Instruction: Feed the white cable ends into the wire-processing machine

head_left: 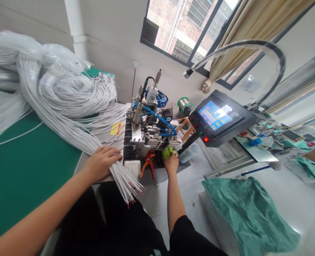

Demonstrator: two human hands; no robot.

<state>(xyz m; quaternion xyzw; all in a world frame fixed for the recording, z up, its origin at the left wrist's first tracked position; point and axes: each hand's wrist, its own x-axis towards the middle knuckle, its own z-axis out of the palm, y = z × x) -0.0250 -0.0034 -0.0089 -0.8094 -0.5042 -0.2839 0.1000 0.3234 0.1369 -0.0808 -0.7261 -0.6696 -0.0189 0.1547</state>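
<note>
My left hand (pixel 102 161) lies over a thick bundle of white cables (pixel 124 179), fingers curled across it at the table's front edge. The cable ends poke out past the hand, with thin reddish wires at their tips. My right hand (pixel 171 164) reaches under the front of a wire-processing machine (pixel 154 129), its fingers closed at a yellow-green object (pixel 168 153) whose kind I cannot make out. Between the hands lies an orange-red cutter (pixel 148 164), next to a white box (pixel 132 168). Several single cables run into the machine's black slotted edge.
More white cable coils (pixel 66 92), partly wrapped in plastic, pile up on the green table mat (pixel 26 177). A touchscreen panel (pixel 221 117) stands at the right under a bendy lamp (pixel 253 42). Behind the machine sits a solder wire spool (pixel 184 105). Green sheeting (pixel 248 213) lies at lower right.
</note>
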